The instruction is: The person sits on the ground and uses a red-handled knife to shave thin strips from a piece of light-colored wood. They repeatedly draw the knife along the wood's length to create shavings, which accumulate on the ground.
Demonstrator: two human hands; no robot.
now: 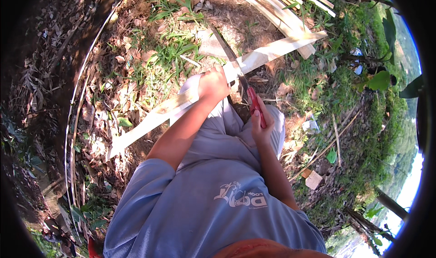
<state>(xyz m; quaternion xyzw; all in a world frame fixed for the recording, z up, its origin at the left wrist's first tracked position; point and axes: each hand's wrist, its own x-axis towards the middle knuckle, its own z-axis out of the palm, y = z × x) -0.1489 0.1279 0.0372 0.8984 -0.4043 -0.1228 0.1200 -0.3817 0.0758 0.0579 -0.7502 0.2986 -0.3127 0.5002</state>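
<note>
While left hand (pixel 212 84) grips bamboo slat (pixel 272 50) | right hand (pixel 260 122) holds red-handled knife (pixel 254 104)

Left hand (pixel 212 84) closed in fist, knuckles up, wrist straight. Left forearm bare, running up from lower centre, elbow bent near shoulder. Right hand (pixel 259 122) lower and just right of left, fingers curled shut, thumb laid along top. Right forearm bare, angled in from lower right. Hands near each other, not touching.

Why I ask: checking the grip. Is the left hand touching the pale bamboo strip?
Touching. The head view shows the left hand closed over the bamboo strip, fingers wrapped around it, with no gap.
</note>
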